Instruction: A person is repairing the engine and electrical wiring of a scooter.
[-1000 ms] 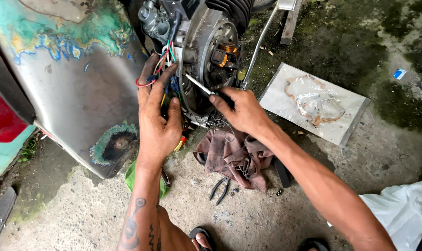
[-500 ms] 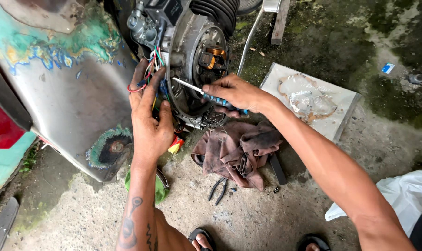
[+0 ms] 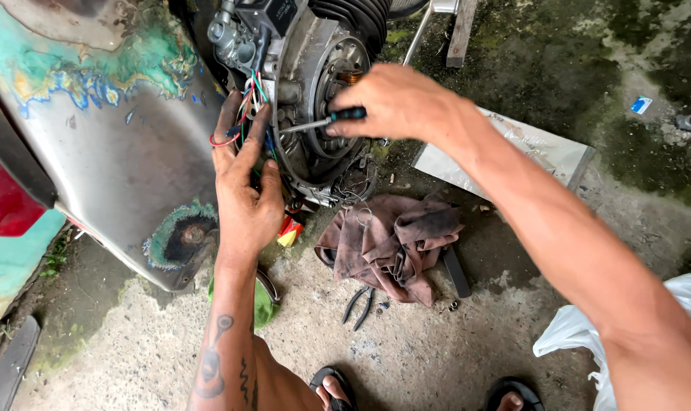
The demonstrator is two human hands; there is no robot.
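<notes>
Head view: screwdriver (image 3: 322, 120) in right hand (image 3: 395, 103)

My right hand (image 3: 395, 103) has climbed from low beside the engine (image 3: 326, 99) to the level of the round plate. The screwdriver (image 3: 322, 122) in it pointed up and to the left a second ago; now it lies nearly level, its tip at the plate's left edge, just beside the wires (image 3: 242, 114). My left hand (image 3: 246, 190) has slid a little higher along those wires. My view has swung, so the brown rag (image 3: 395, 243) sits further right.
</notes>
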